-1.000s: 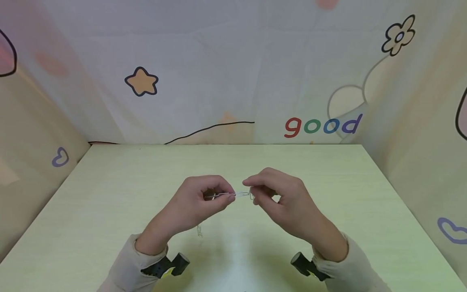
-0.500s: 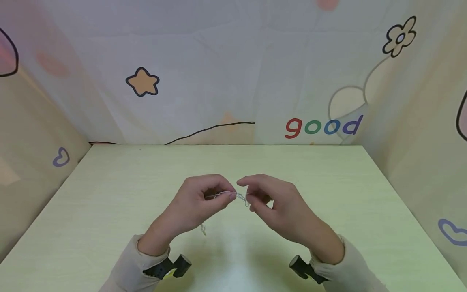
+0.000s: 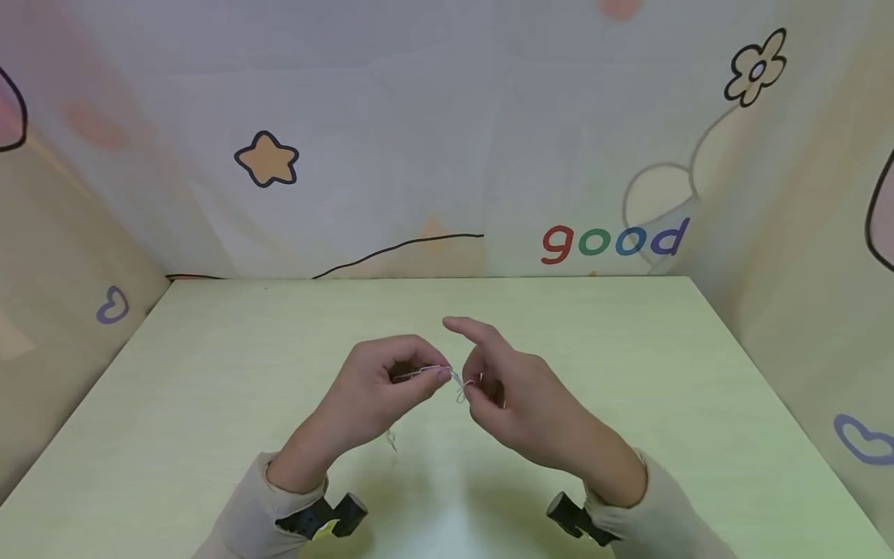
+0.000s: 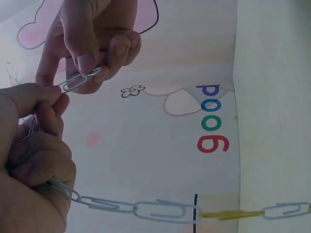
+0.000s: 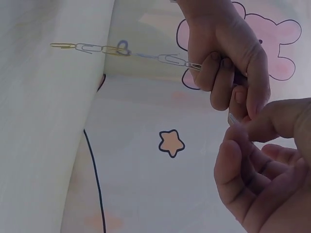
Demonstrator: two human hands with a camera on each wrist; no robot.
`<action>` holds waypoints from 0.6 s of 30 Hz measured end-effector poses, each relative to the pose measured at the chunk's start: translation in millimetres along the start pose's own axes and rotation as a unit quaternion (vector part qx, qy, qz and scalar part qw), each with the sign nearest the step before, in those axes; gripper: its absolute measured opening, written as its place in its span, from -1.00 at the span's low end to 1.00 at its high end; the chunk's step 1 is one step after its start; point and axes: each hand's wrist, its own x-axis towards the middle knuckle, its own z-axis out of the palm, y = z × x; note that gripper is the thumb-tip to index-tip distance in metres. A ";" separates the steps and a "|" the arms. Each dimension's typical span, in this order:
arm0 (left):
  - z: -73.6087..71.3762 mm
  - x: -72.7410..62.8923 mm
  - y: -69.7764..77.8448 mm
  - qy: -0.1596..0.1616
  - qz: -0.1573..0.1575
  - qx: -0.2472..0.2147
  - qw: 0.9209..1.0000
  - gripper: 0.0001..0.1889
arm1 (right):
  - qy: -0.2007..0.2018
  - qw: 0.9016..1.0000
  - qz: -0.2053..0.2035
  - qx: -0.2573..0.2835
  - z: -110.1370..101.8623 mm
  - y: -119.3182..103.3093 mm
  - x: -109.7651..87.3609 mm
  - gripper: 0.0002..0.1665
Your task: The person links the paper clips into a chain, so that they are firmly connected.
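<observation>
My left hand (image 3: 380, 388) pinches a silver paper clip (image 4: 75, 83) between thumb and index finger, its end sticking out to the right. From the same hand's curled fingers hangs a chain of linked paper clips (image 4: 160, 210), silver with a yellow one among them. Close on the right, my right hand (image 3: 520, 396) pinches another small silver clip (image 4: 95, 72) with the thumb and a finger, the index finger lifted away. This clip meets the end of the first one; fingers hide much of it, and I cannot tell whether the two are linked.
Both hands are above a pale table (image 3: 279, 326). Behind it stands a cloth backdrop (image 3: 391, 140) printed with a star, a flower and the word "good". Black wrist cameras (image 3: 573, 514) are strapped at the cuffs.
The right hand has moved left and slightly down toward the left hand, and its index finger has lifted. The protruding clips now slant downward. The left hand has stayed nearly still.
</observation>
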 end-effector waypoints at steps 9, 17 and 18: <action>-2.7 -3.8 -5.6 0.010 0.008 -0.006 1.000 -0.91 | -0.021 0.999 0.029 -0.032 -5.5 -1.1 3.4 -0.17; -9.1 -0.1 -10.6 -0.062 -0.003 -0.006 0.998 -0.91 | -0.016 0.999 0.033 0.009 -21.7 4.6 -0.3 -0.22; -10.0 1.0 -11.3 -0.078 -0.008 -0.005 0.997 -0.91 | -0.011 0.999 0.034 0.025 -23.1 5.2 -1.0 -0.23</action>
